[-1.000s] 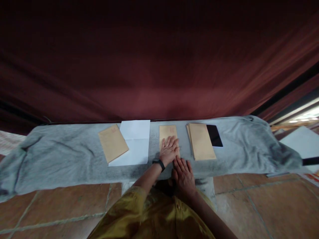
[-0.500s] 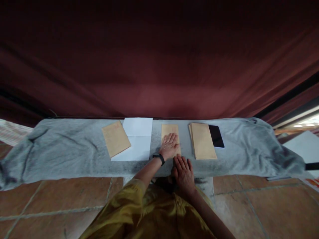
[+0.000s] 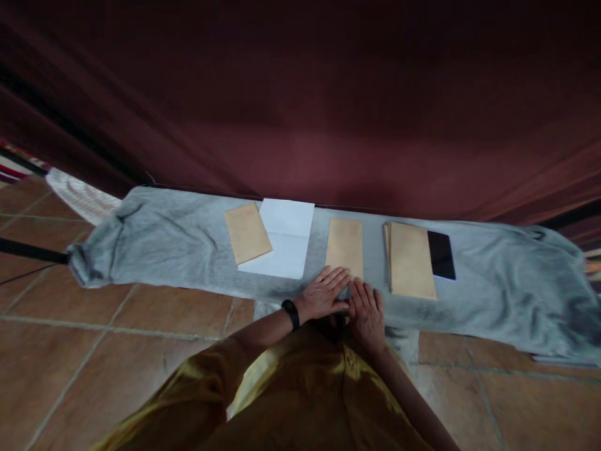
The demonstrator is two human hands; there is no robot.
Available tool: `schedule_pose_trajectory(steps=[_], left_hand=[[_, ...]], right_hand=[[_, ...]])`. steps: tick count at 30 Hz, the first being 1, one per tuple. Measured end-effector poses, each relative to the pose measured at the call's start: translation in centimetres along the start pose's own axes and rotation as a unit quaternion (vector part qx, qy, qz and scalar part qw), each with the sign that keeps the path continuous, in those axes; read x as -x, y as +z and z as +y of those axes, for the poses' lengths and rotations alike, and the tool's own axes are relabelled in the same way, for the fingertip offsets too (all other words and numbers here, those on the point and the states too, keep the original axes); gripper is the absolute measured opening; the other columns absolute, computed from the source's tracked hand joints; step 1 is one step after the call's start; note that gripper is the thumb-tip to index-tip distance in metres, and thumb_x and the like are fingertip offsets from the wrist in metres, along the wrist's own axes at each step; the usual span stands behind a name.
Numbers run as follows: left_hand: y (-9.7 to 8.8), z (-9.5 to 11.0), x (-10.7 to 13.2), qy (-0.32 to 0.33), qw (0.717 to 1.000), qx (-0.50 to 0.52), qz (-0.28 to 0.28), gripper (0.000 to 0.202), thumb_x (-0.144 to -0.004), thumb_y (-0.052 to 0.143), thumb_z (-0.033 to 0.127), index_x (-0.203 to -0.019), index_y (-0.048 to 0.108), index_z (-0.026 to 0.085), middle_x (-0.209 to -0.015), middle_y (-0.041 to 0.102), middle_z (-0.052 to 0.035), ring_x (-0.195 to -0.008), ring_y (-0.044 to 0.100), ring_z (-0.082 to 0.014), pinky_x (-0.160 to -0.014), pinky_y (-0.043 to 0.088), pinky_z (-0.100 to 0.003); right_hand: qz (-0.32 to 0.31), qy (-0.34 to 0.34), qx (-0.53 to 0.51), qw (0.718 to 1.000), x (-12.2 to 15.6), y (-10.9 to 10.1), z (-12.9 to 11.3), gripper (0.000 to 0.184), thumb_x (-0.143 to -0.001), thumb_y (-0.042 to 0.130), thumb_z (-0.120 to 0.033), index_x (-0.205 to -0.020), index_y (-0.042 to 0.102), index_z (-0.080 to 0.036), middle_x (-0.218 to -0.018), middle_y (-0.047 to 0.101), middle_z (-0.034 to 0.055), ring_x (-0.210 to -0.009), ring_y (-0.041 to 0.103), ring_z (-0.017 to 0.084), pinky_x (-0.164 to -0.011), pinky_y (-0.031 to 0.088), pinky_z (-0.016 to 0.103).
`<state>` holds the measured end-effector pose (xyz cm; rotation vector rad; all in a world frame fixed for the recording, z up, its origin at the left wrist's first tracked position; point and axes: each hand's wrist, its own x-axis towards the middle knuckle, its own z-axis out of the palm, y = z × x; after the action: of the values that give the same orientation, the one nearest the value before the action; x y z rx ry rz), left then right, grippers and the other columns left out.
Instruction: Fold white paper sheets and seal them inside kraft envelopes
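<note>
A tan paper envelope [image 3: 345, 243] lies flat in front of me on the grey cloth. My left hand [image 3: 325, 293], with a black band on its wrist, rests at the envelope's near edge, fingers stretched out. Beside it my right hand [image 3: 367, 313] lies with its fingers extended over the near right corner. Neither hand grips anything. To the right is a small stack of tan envelopes [image 3: 413, 260]. On the left, another tan envelope [image 3: 248, 233] partly covers a folded-crease white sheet of paper [image 3: 288, 235].
A dark phone or tablet [image 3: 442, 255] lies partly under the right-hand stack. Grey cloth [image 3: 178, 244] covers the long narrow bench. Behind it hangs a dark red curtain [image 3: 300, 138]. Tiled floor [image 3: 159, 369] shows below.
My left hand has slid from the middle of the envelope to its near edge, uncovering most of it. My right hand stays close by. The view has turned and shifted.
</note>
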<state>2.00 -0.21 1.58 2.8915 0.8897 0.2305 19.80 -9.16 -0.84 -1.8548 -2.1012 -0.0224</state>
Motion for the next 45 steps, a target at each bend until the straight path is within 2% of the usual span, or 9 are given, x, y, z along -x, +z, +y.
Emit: schedule_pose_trajectory(steps=[5,11,16,22,29,34,38,41,45], left_hand=[[-0.3,-0.1,0.1,0.012,1.000,-0.011,-0.005,0.082,-0.098,0.036,0.067,-0.157,0.028,0.011,-0.164,0.028,-0.0151,-0.154,0.020,-0.0254,-0.125,0.010,-0.044],[-0.2,-0.1,0.1,0.017,1.000,-0.008,-0.006,0.079,-0.097,0.041,0.067,-0.158,0.028,0.018,-0.165,0.025,-0.0137,-0.154,0.019,-0.0258,-0.125,0.010,-0.046],[0.2,-0.2,0.1,0.009,1.000,0.004,-0.016,0.079,-0.096,0.044,0.066,-0.153,0.037,0.012,-0.162,0.032,-0.0170,-0.154,0.020,-0.0263,-0.126,0.009,-0.046],[0.5,-0.3,0.1,0.007,1.000,0.021,-0.014,0.077,-0.097,0.042,0.066,-0.152,0.039,0.014,-0.160,0.037,-0.0164,-0.153,0.022,-0.0247,-0.126,0.010,-0.046],[0.9,-0.8,-0.1,0.010,1.000,0.027,-0.008,0.071,-0.098,0.039,0.066,-0.157,0.032,0.027,-0.166,0.026,-0.0093,-0.154,0.020,-0.0238,-0.125,0.011,-0.047],[0.9,-0.8,-0.2,0.004,1.000,0.013,-0.003,0.068,-0.098,0.041,0.064,-0.156,0.034,0.029,-0.165,0.028,-0.0090,-0.153,0.023,-0.0235,-0.125,0.013,-0.048],[0.9,-0.8,-0.3,0.005,1.000,0.003,-0.006,0.064,-0.100,0.042,0.059,-0.155,0.035,0.027,-0.164,0.030,-0.0093,-0.153,0.025,-0.0232,-0.125,0.016,-0.048],[0.8,-0.9,-0.3,0.003,1.000,0.001,-0.006,0.056,-0.102,0.043,0.049,-0.154,0.038,0.026,-0.161,0.037,-0.0079,-0.152,0.026,-0.0225,-0.125,0.018,-0.049],[0.9,-0.3,-0.1,-0.015,1.000,0.003,0.008,0.058,-0.100,0.043,0.033,-0.156,0.034,0.020,-0.162,0.034,-0.0101,-0.152,0.026,-0.0229,-0.125,0.021,-0.049]], right_hand=[[-0.006,-0.010,-0.026,1.000,0.1,-0.3,0.8,0.050,-0.105,0.030,-0.029,-0.153,0.040,-0.016,-0.155,0.046,0.0110,-0.147,0.036,0.025,-0.121,0.022,0.049],[-0.006,0.025,-0.069,0.997,-0.5,-0.1,1.7,0.051,-0.106,0.025,-0.034,-0.149,0.045,-0.014,-0.155,0.046,0.0125,-0.147,0.035,0.025,-0.121,0.025,0.049],[-0.044,-0.022,-0.105,0.993,-3.7,0.9,1.8,0.054,-0.107,0.019,-0.035,-0.152,0.040,-0.015,-0.156,0.045,0.0113,-0.148,0.035,0.021,-0.121,0.026,0.046],[-0.048,-0.034,-0.039,0.998,-8.2,2.0,2.3,0.054,-0.107,0.022,-0.034,-0.156,0.033,-0.014,-0.160,0.038,0.0122,-0.150,0.030,0.022,-0.121,0.023,0.047],[-0.036,0.016,-0.016,0.999,-13.7,2.6,4.1,0.055,-0.105,0.027,-0.033,-0.154,0.038,-0.011,-0.158,0.039,0.0139,-0.148,0.034,0.024,-0.121,0.024,0.046],[-0.032,0.057,-0.021,0.998,-16.1,2.2,4.2,0.055,-0.105,0.030,-0.034,-0.153,0.039,-0.009,-0.157,0.041,0.0160,-0.147,0.037,0.027,-0.119,0.027,0.048],[-0.007,0.062,-0.031,0.998,-13.7,1.3,2.5,0.049,-0.102,0.036,-0.025,-0.147,0.047,-0.011,-0.155,0.045,0.0164,-0.145,0.040,0.027,-0.119,0.028,0.050],[-0.003,-0.005,-0.064,0.998,-9.0,0.8,0.7,0.048,-0.102,0.035,-0.023,-0.147,0.048,-0.014,-0.154,0.046,0.0124,-0.145,0.039,0.024,-0.120,0.030,0.049],[0.003,-0.023,-0.078,0.997,-3.3,0.4,-1.0,0.052,-0.103,0.035,-0.028,-0.152,0.040,-0.012,-0.153,0.048,0.0127,-0.145,0.040,0.022,-0.119,0.035,0.045]])
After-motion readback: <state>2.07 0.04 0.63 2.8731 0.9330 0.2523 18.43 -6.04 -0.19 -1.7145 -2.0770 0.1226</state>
